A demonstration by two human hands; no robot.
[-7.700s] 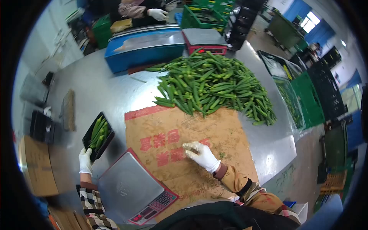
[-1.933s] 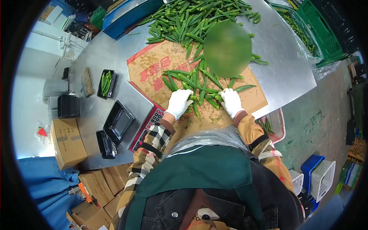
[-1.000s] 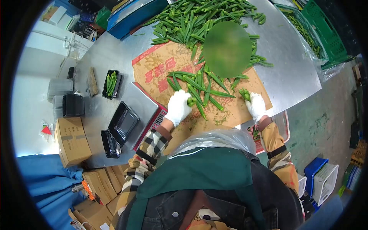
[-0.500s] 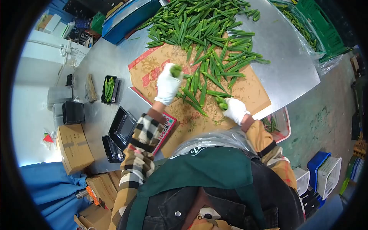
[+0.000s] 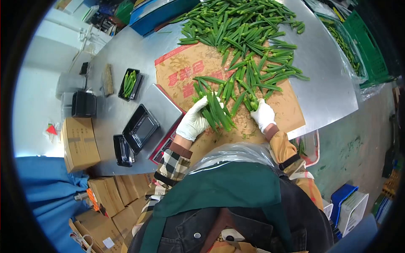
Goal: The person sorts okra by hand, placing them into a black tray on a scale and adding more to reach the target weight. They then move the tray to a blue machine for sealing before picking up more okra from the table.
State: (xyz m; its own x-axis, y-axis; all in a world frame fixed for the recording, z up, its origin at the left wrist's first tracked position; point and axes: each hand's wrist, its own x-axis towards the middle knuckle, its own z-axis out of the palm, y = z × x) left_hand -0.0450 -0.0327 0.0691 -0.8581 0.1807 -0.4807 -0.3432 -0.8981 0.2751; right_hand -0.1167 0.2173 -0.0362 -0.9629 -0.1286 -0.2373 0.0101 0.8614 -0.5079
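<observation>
My left hand (image 5: 193, 122), in a white glove, is closed around several long green okra pods (image 5: 218, 110), which fan out toward the right over the cardboard sheet (image 5: 177, 63). Further right, my gloved right hand (image 5: 263, 115) has its fingers closed on the stem ends of okra (image 5: 252, 103) at the near edge of the loose pods. How many pods it grips is hidden. Beyond both hands a large okra pile (image 5: 240, 25) spreads across the cardboard and the metal table (image 5: 316, 80).
Left of the cardboard is a scale (image 5: 162, 105) with a black tray (image 5: 141, 127) overlapping its edge. Another black tray (image 5: 122, 154) lies nearer me. A small tray holding okra (image 5: 129, 83) sits farther back. At right stands a green crate (image 5: 367, 46).
The left hand has come down nearer my body, and the okra in it now lies fanned across the palm side. The right hand has moved slightly farther away. The camera view has shifted.
</observation>
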